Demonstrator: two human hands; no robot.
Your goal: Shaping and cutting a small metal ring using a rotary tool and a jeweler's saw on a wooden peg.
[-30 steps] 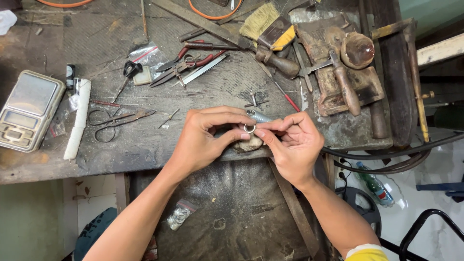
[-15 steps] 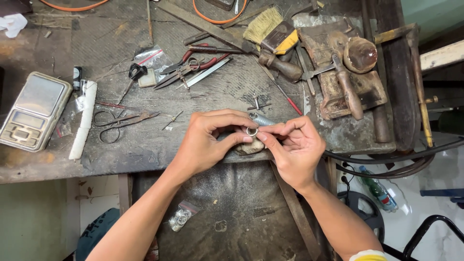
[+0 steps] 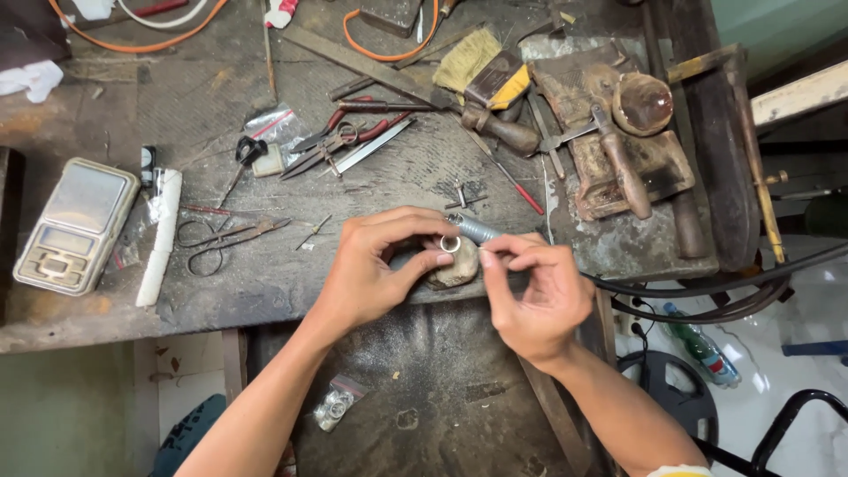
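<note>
Head view, workbench seen from above. My left hand (image 3: 375,269) pinches a small silver ring (image 3: 450,244) between thumb and fingertips, holding it against a rounded wooden peg (image 3: 457,269) that juts from the near edge of the workbench (image 3: 265,283). My right hand (image 3: 534,296) is closed around the near end of a slim grey metal tool (image 3: 473,230), whose tip meets the ring from the right; the two hands almost touch at the ring. The ring sits at the near middle of the bench, just above the dark leather apron (image 3: 424,389) slung below the edge.

On the far left lies a small silver pocket scale (image 3: 75,223), with a white stick (image 3: 161,238) just beside it on the right. Scissors (image 3: 221,240) lie between the stick and my left hand. Farther back, pliers with red handles (image 3: 340,141) and a straw-bristled brush (image 3: 481,71) rest among files. At far right a wooden-handled hammer (image 3: 618,163) lies on a rusty block (image 3: 627,168). A small clear bag (image 3: 334,406) of metal pieces rests on the apron near my left forearm.
</note>
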